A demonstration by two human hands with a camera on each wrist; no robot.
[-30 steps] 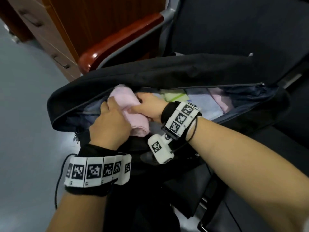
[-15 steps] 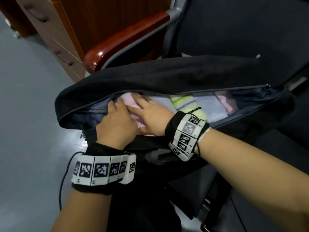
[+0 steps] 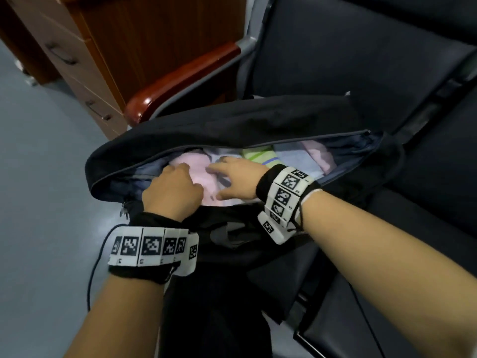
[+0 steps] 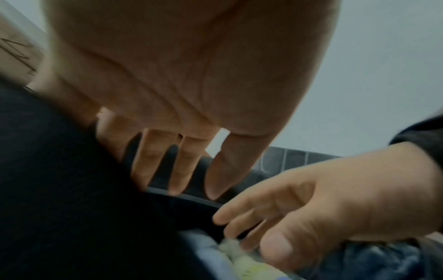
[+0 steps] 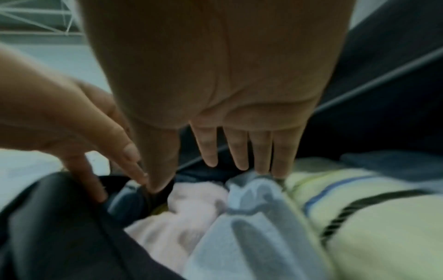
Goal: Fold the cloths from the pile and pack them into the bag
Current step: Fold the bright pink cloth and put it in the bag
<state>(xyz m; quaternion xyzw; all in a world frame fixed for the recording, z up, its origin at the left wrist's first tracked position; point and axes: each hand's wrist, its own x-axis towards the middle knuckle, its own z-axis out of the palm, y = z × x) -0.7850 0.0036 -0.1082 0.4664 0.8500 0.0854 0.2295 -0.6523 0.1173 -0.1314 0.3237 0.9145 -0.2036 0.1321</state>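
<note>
Dark chair seats carry the open black bag [image 3: 232, 125]. Inside its mouth lies the pink cloth [image 3: 196, 174], soft, light, best pressed flat; left hand [image 3: 173, 192] and right hand [image 3: 237, 177] rest straight-fingered on it.

Support: black chair seat [image 3: 426, 267] | Load: open black bag [image 3: 232, 125] lay directly on it | Adjacent: grey floor [image 3: 38, 202]

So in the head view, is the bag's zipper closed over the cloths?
No: the black bag gapes open, showing the pink cloth and the striped cloth inside beside both hands.
</note>
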